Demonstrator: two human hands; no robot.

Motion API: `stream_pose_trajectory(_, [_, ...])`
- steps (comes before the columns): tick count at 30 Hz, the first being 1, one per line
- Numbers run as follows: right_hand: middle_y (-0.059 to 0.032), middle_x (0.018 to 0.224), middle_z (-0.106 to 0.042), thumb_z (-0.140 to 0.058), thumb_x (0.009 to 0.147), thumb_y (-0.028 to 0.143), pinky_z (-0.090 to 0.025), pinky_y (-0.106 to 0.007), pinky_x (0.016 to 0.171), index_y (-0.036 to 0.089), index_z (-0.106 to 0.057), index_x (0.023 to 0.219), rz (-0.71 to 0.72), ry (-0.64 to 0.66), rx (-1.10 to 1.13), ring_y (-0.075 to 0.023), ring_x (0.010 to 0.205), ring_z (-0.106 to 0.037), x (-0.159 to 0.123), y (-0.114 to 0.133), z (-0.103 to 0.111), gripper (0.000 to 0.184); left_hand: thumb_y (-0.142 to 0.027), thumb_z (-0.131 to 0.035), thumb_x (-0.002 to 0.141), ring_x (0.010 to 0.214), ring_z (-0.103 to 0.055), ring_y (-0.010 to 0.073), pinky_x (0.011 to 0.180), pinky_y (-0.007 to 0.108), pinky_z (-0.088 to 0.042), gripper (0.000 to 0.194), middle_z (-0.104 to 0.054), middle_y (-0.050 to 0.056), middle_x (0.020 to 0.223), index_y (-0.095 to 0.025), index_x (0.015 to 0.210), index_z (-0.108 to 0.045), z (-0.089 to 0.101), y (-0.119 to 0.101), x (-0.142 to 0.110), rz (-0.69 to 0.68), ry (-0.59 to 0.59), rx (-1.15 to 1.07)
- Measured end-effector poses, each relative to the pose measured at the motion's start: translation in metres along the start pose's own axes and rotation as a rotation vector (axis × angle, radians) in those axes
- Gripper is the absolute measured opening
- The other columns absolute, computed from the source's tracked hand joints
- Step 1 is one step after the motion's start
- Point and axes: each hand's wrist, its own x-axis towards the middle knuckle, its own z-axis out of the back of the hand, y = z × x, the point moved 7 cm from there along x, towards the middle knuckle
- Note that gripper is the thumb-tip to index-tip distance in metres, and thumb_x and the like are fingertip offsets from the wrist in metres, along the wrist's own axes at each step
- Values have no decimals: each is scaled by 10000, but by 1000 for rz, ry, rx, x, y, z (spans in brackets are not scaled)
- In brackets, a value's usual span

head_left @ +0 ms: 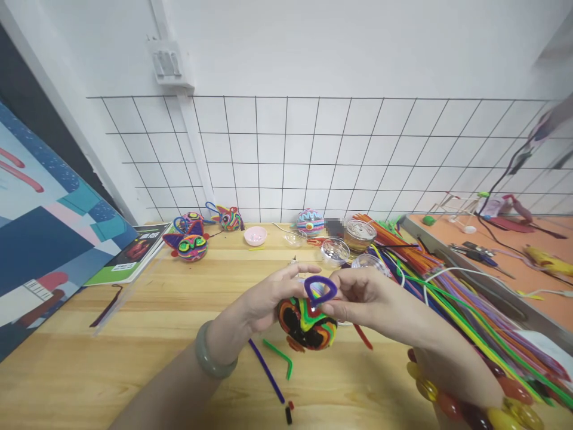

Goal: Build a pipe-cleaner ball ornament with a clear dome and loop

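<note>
My left hand (268, 298) cups a ball (307, 325) wrapped in black, orange, yellow and green pipe cleaners, held just above the wooden table (134, 358). My right hand (358, 298) pinches a purple pipe-cleaner loop (320, 289) at the top of the ball. A green bracelet sits on my left wrist and a beaded one on my right. Below my hands lie a purple pipe-cleaner piece (266, 370) and a bent green one (280, 355).
A heap of coloured pipe cleaners (447, 286) covers the right side. Finished pipe-cleaner balls (190, 242) and small clear dishes (335, 251) stand at the back. A booklet (134, 254) lies at the left, a wire grid (313, 155) behind, an orange mat (514, 257) at the far right.
</note>
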Motion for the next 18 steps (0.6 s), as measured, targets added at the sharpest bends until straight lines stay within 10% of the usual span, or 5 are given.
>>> stream_pose_trajectory(18, [35, 658, -492, -677, 787, 426, -386, -228, 548, 172, -592, 775, 27, -42, -50, -94, 582, -433, -3, -1, 3, 268, -220, -702, 675, 730, -626, 154, 680, 260, -454, 537, -674, 47, 870, -171, 1177, -520, -4, -2, -4, -31, -59, -6])
